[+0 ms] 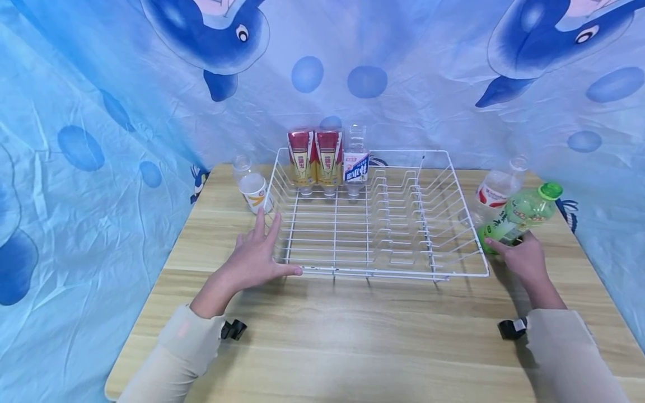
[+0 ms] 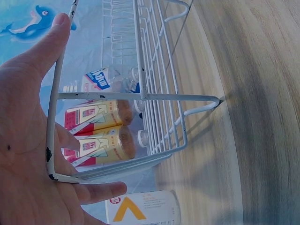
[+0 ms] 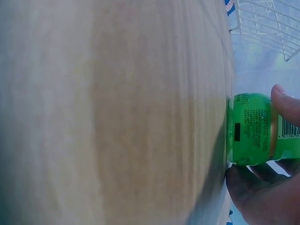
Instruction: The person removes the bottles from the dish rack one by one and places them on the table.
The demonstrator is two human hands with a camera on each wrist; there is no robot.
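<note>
A white wire dish rack (image 1: pixel 353 273) stands on the table. At its front left corner my left hand (image 1: pixel 254 258) lies with fingers spread, thumb along the front rail and the other fingers toward the left side. In the left wrist view that hand (image 2: pixel 23 136) overlaps the rack's corner wire (image 2: pixel 50 157). Right of the rack, my right hand (image 1: pixel 526 257) grips a green bottle with a green cap (image 1: pixel 524 210) low on its body. Thumb and fingers stand on opposite sides of the bottle (image 3: pixel 253 129) in the right wrist view, its base close to the tabletop.
Two red-and-yellow bottles (image 1: pixel 302 159) (image 1: pixel 328 159) stand upside down at the rack's back left, beside a clear bottle with a blue-and-white label (image 1: pixel 355 168). Left of the rack is a clear, white-labelled bottle (image 1: pixel 254 187). A clear red-labelled bottle (image 1: pixel 494 193) stands behind the green one.
</note>
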